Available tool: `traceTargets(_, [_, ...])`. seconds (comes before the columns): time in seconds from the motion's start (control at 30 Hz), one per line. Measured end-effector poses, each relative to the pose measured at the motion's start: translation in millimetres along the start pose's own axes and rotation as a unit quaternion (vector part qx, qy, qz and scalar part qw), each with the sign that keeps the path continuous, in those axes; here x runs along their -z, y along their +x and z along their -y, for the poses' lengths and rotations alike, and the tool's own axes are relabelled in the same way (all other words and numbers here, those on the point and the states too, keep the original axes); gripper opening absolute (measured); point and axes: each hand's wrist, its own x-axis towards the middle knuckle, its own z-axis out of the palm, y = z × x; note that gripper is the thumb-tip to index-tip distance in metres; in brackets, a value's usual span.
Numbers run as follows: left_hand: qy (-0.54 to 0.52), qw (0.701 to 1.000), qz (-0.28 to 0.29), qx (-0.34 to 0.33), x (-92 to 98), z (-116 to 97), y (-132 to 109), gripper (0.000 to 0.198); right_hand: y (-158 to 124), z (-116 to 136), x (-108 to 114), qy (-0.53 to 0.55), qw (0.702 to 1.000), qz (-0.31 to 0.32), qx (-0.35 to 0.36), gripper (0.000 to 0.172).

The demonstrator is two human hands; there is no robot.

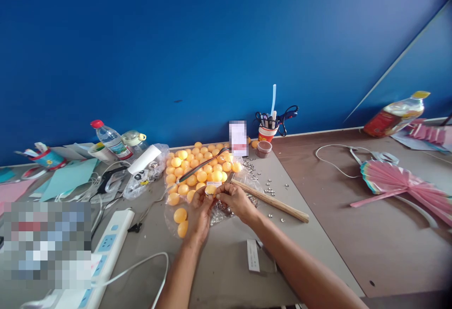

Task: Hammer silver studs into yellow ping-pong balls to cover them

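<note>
My left hand [201,210] is closed around an orange ball [211,190], just in front of a clear plastic bag full of similar orange balls [180,215]. Against the ball's right side, the fingers of my right hand [237,199] are pinched together; whether they hold something small cannot be made out. Small shiny metal pieces [270,191] lie scattered to the right, with more in a clear bag beneath my hands. A hammer with a wooden handle [275,200] rests just right of my right hand. A dark strap-like tool [201,165] lies across the balls.
A power strip [109,243] and white cables lie at the left. Bottles [113,142] stand behind them. Near the blue wall are a cup of tools [267,132] and a small round tub [263,149]. A pink paper fan [406,184] lies at the right.
</note>
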Motion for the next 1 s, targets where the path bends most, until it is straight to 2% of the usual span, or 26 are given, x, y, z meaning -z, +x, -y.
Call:
traceTargets(0.23, [0.010,1.000,-0.003,-0.007,-0.5,1.9,0.9,0.043,-2.7,3.2,-2.1,-0.009,1.000,-0.016,-0.019,0.013])
traceTargets(0.5, [0.029,0.999,-0.003,-0.016,-1.1,1.8,-0.6,0.044,-3.7,3.5,-1.5,-0.020,1.000,-0.003,-0.010,0.016])
traceTargets(1.0, [0.045,0.999,-0.012,-0.019,0.2,4.3,-1.9,0.041,-3.6,3.9,1.1,-0.055,0.998,0.003,-0.020,0.011])
